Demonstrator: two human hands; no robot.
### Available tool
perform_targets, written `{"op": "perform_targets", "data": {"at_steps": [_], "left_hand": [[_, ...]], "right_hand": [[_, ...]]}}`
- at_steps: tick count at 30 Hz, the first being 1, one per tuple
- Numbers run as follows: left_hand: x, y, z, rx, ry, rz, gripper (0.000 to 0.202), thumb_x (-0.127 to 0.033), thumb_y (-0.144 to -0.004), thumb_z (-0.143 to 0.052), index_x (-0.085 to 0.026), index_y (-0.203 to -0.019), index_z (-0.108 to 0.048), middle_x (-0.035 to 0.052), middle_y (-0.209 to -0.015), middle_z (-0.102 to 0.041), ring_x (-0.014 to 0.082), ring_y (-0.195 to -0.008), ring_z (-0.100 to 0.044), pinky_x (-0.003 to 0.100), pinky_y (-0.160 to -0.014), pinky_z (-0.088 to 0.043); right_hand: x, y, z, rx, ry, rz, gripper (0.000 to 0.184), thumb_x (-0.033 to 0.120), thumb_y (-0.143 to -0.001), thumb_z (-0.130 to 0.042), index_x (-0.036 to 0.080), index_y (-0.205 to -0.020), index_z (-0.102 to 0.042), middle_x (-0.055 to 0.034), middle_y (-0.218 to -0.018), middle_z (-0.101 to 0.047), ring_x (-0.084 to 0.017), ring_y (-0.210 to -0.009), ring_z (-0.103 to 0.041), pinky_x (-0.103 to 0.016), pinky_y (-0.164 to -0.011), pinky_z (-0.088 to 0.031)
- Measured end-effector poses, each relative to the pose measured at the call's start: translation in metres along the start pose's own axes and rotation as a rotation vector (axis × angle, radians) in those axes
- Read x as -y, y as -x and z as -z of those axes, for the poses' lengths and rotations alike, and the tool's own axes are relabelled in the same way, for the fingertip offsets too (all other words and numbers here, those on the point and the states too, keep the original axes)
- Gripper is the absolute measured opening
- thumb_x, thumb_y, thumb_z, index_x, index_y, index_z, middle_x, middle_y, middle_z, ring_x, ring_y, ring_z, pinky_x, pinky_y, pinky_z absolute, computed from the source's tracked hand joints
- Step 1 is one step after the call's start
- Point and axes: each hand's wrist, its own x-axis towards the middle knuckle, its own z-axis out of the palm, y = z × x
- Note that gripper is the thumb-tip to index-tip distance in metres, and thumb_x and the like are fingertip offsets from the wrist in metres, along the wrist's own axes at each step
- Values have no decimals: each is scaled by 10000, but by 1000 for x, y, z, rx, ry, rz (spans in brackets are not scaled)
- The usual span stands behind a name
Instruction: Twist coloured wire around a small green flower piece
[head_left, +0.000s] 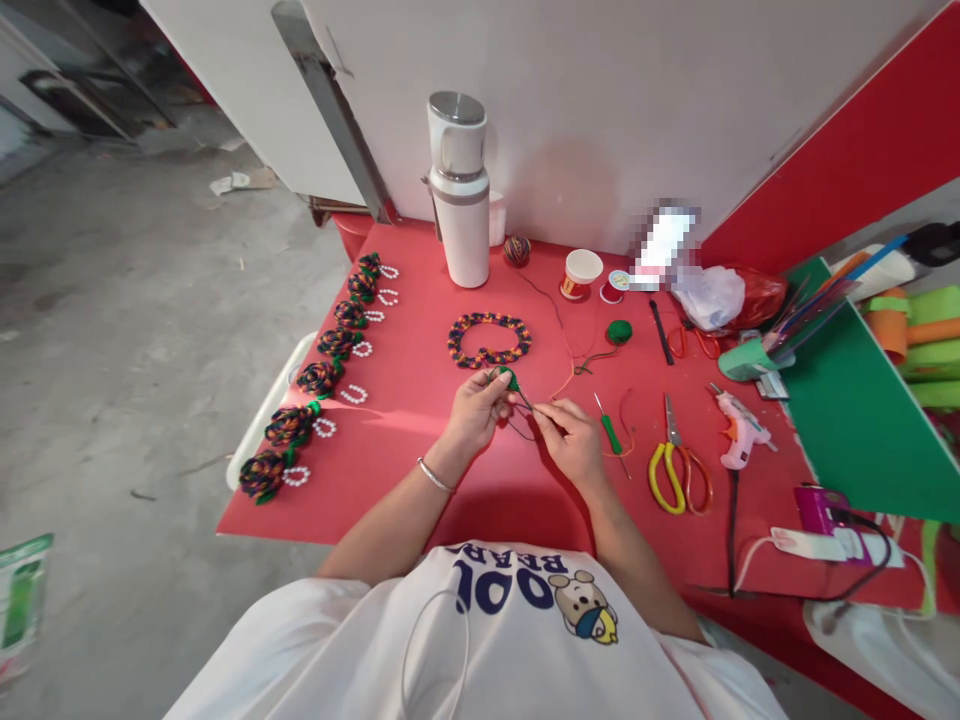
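Observation:
My left hand (474,412) is closed round a small green yarn piece (507,378) above the red table (420,420). My right hand (571,440) pinches a thin dark strand (526,402) that runs up to that green piece. Both hands meet near the table's middle. Just beyond them lies a multicoloured crocheted ring (489,339). A green-handled crochet hook (610,428) lies right of my right hand.
Several crocheted flowers with white bead loops (315,380) line the left edge. A white flask (459,190), yarn balls (619,331), a cup (581,273), yellow scissors (675,465), a glue gun (739,428) and green sheets (847,420) stand farther back and right.

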Motion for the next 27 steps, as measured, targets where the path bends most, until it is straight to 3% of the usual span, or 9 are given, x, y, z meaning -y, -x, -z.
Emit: {"op": "perform_targets", "data": {"at_steps": [4,7,10,14,18,27], "left_hand": [[-1,1,2,20,-13,54,503,-253,-563,-961,-139,-924,-629,28,-708,-736,121,-525,-672,171,-438,-466],[-2,2,2,22,-27,78,452,-258,-587,-943,-133,-897,-638,40,-701,-733,136,-543,-687,176,-436,-466],[-3,3,2,12,-41,70,434,-303,-610,-930,-147,-866,-616,45,-687,-728,133,-498,-657,182,-409,-437],[-3,1,3,-32,-2,25,462,-287,-588,-938,-174,-840,-568,6,-620,-681,110,-457,-602,174,-400,-397],[-5,1,1,-61,54,-8,458,-241,-584,-934,-185,-810,-540,-45,-580,-612,66,-410,-520,160,-391,-332],[-13,3,-5,-147,119,-31,450,-152,-568,-920,-182,-788,-528,-73,-607,-581,48,-475,-549,135,-405,-313]], "right_hand": [[2,0,0,-18,10,-1,217,367,-979,-620,291,-1004,-822,-68,-909,-740,-219,-875,-693,-348,-844,-554],[2,0,0,-86,-69,-72,188,393,-954,-654,275,-935,-799,-61,-899,-741,-211,-842,-689,-343,-822,-558],[-3,-3,-1,-157,-284,-262,207,453,-903,-705,250,-917,-744,-26,-822,-729,-154,-647,-635,-283,-615,-531],[-11,-8,-3,-230,-595,-460,329,521,-791,-784,224,-859,-661,14,-700,-695,-88,-473,-508,-201,-389,-347],[-12,-13,-2,-293,-660,-532,379,501,-686,-848,208,-796,-634,-7,-728,-725,-71,-471,-500,-185,-371,-304],[-18,-12,-3,-316,-644,-540,343,470,-686,-828,193,-782,-651,-7,-720,-721,-66,-457,-505,-179,-371,-302]]}}
